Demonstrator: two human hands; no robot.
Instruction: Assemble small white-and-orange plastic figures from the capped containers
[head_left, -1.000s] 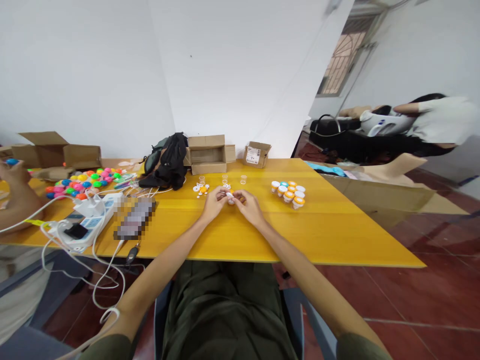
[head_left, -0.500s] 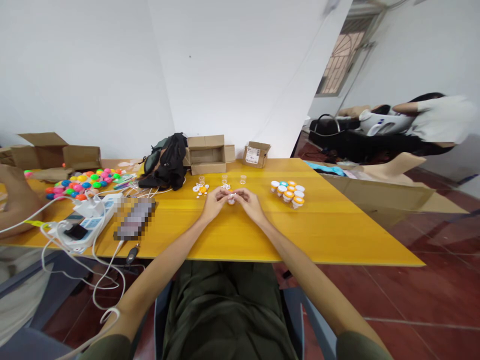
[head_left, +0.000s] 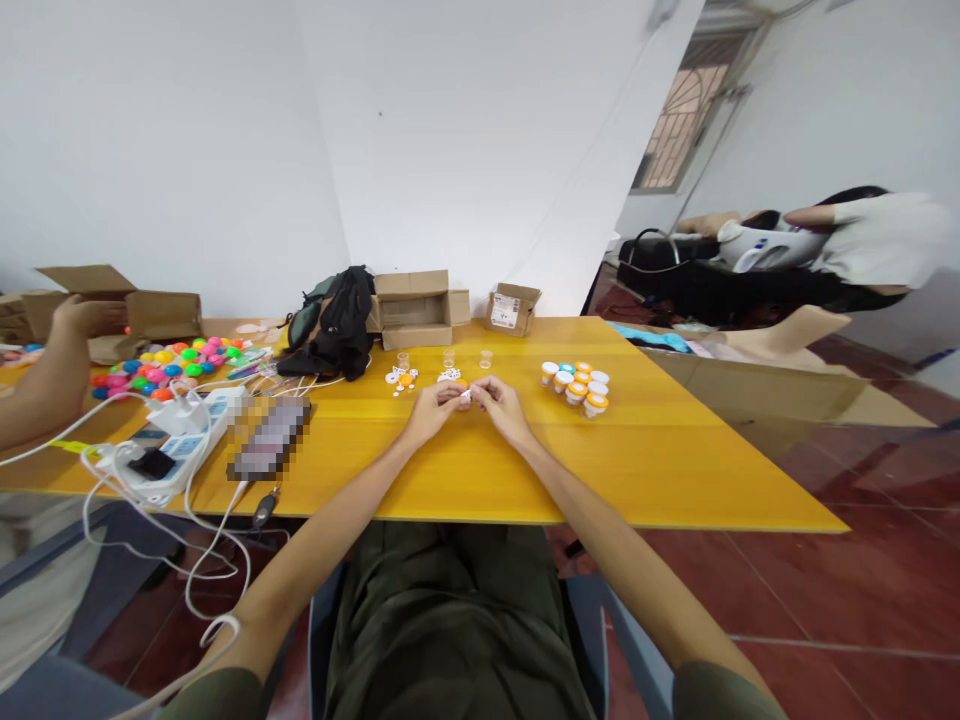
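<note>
Across your view stretches the glossy yellow table. On it, toward 12 o'clock, sits an open cardboard box, with a black bag beside it at 11 o'clock. A heap of bright plastic balls spreads at 10 o'clock, and the white power strip lies nearer to you on that same side. Your left hand and right hand meet at 12 o'clock over the table, both mostly closed: fingers bent, fingertips drawn together around the small white piece. At 1 o'clock stands a tight cluster of little lidded containers, their round lids white, orange and, on one, teal. Beyond your hands, at 12 o'clock, three small clear cups stand apart in a row. Just to the 11 o'clock side lie loose white and orange parts, some of the white ones dotted with dark marks. Smallest is the piece you have pinched between both hands, directly ahead of you; it looks white with a pinkish tinge low down, and your fingers hide much of it, so its full shape is unclear.
</note>
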